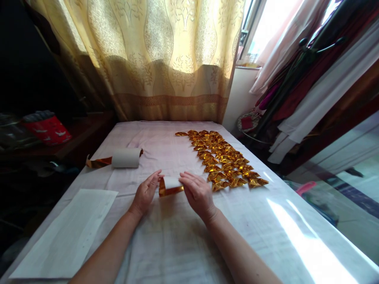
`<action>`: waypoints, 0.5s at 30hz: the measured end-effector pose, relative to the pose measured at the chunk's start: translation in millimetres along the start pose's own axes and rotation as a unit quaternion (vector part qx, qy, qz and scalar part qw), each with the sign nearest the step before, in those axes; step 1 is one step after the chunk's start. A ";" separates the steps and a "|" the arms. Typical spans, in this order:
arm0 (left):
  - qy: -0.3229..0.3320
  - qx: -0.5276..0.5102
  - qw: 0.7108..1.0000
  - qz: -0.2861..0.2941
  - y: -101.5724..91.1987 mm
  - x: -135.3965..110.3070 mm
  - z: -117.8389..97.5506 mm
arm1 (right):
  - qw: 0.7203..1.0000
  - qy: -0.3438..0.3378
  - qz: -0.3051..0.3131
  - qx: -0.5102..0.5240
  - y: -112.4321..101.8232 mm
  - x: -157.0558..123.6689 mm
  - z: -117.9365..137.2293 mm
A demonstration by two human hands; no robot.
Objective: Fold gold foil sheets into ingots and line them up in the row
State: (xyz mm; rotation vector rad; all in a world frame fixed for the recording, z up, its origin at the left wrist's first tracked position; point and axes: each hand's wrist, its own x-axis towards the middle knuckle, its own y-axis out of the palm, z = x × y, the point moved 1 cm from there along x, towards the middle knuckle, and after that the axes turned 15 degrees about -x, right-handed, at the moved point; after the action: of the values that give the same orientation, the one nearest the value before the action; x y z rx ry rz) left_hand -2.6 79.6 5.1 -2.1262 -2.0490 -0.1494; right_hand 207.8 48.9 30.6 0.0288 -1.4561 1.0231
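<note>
Both hands meet at the middle of the table over a small sheet of gold foil paper (169, 187), white on its inner side and curled into a roll. My left hand (146, 192) pinches its left end with fingers closed on it. My right hand (197, 193) covers its right end, fingers curved over the paper. To the right of my hands lie several folded gold paper pieces (222, 157) laid out in rows.
A rolled stack of foil paper (126, 157), white side out, lies at the back left of the table (266, 232). A flat white sheet (66, 232) rests near the left edge. A curtain hangs behind; clothes hang at the right.
</note>
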 end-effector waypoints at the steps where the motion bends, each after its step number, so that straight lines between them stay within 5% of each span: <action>1: -0.018 -0.022 1.000 -0.009 -2.6 1.6 0.4 | 0.999 -0.038 0.022 -0.003 -0.9 -4.6 5.1; 5: -0.076 -0.085 0.993 -0.014 -12.2 6.5 -1.9 | 0.992 -0.097 0.083 -0.012 -0.1 -22.2 10.8; 11: -0.137 -0.089 0.987 -0.011 -26.5 9.6 -14.2 | 0.987 0.139 0.061 -0.044 18.8 -19.8 -17.2; 15: -0.268 -0.161 0.948 0.067 -19.6 2.0 -22.0 | 0.985 0.165 0.041 -0.030 23.2 -7.3 -21.9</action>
State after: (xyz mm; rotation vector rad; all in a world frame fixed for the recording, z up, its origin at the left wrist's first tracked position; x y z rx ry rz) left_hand -20.8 77.7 28.2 -2.7438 -2.2687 0.1426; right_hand 213.2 71.7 7.7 -0.2363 -1.1923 0.9964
